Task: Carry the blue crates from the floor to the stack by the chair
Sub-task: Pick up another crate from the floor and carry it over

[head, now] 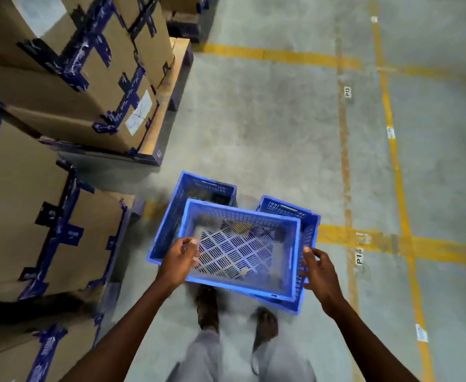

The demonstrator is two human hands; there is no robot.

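- A blue plastic crate [240,252] sat at the near centre of the view, rectangular, its walls pierced with small slots and its base a lattice of slotted diamond panels through which the floor showed.
- Its long axis ran left to right, tilted slightly so the right end lay nearer; the open top faced up.
- It overlapped two more blue slotted crates: one [198,188] behind it to the far left, another [306,216] at its right and beneath its near edge. Whether the top crate rested on them or was lifted clear could not be told.
- The left hand [179,260] was at the crate's left rim, fingers [189,242] curled over the edge and partly closed on it.
- The right hand [320,268] was beside the right wall, fingers [309,253] spread and loosely bent, touching or just off the plastic; a firm grip could not be confirmed.
- The concrete floor [253,119] was grey and mottled, crossed by worn yellow painted lines [281,55] and small white labels [348,91].
- On the left stood stacked brown cardboard cartons [60,92] sealed with dark blue printed tape, resting on a pallet [171,86].
- Two dark shoes [207,307] and grey trouser legs showed blurred below the crate.
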